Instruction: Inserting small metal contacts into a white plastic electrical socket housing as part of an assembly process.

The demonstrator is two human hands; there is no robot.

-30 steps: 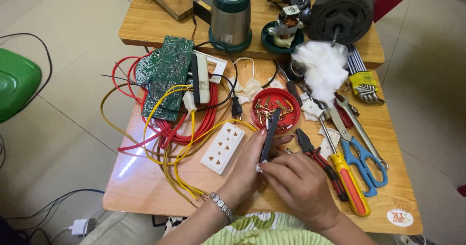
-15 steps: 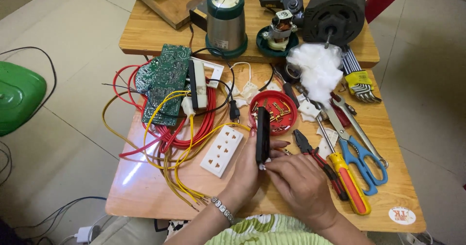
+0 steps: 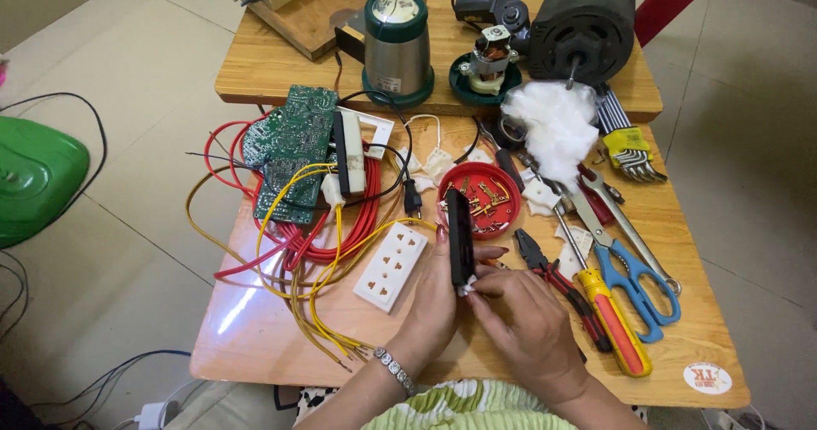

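Hands meet over the bench (image 3: 255, 328): left hand (image 3: 436, 298) grips a slim black bar (image 3: 460, 236) upright for access, right hand (image 3: 529, 323) pinches a white cotton wad (image 3: 467, 289) against its lower end, white socket strip (image 3: 391, 266) just left.

I hold a slim black bar (image 3: 460, 236) upright in my left hand (image 3: 440, 298), its long side facing me and its top end near the red dish. At its lower end sits a small white wad (image 3: 467, 289), pinched against the bar by the fingertips of my right hand (image 3: 523, 323), just above the bench.
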